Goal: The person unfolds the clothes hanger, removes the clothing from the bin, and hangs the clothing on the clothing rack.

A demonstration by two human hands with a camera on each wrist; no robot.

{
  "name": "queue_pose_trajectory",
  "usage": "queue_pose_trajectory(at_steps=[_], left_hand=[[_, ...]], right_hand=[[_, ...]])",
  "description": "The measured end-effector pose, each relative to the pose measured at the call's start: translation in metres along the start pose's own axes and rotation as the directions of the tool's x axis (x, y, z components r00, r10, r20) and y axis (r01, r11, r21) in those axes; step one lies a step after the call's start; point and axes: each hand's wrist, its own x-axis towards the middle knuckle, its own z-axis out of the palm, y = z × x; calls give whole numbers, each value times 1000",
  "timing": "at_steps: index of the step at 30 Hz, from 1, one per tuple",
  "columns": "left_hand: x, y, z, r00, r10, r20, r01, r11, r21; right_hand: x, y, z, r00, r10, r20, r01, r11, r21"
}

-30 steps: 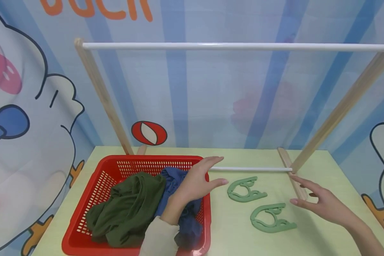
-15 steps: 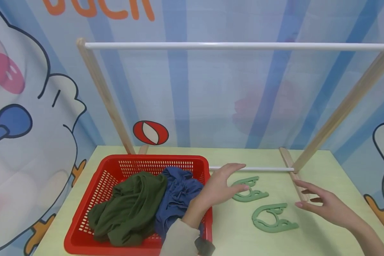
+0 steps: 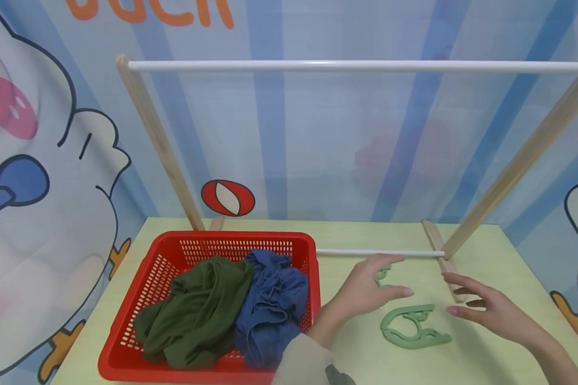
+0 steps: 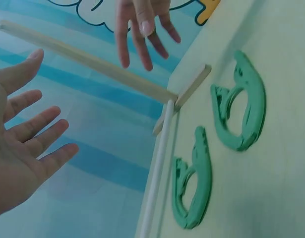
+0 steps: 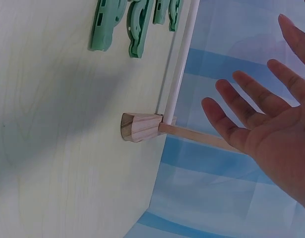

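Note:
My left hand (image 3: 366, 286) hovers over the far green folding hanger (image 3: 382, 274), covering most of it in the head view. Its fingers are spread and hold nothing. In the left wrist view that far hanger (image 4: 192, 178) lies flat beside the near folding hanger (image 4: 241, 106), both folded. To the right of the near green folding hanger (image 3: 414, 326), my right hand (image 3: 496, 313) is held in the air with loose, parted fingers and nothing in them. The right wrist view shows its palm and fingers (image 5: 251, 99) apart from everything.
A red basket (image 3: 315, 299) on the left holds a dark green cloth garment (image 3: 197, 313) and a blue one (image 3: 272, 305). Behind stands a rack with a white top bar (image 3: 347, 66), wooden posts (image 3: 520, 166) and a low white bar (image 3: 347, 252).
My left hand has moved right, from above the basket's right rim to over the far hanger. The right hand has stayed nearly in place, slightly lower.

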Motion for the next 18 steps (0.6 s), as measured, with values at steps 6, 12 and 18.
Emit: queue_pose_trajectory(at_steps=[6,12,18], left_hand=[[0,2,24,1000,-6,-2,6,999,35],[-7,3,42,999,-40,3,40,999,15],[-12,5,56,998,-67,-20,69,992,106]], right_hand=[[0,2,1,1000,-16,6,16,1000,15],[-2,8,3,1000,-29,-2,29,999,22],[-3,13,7,1000,-16,19,15,998,60]])
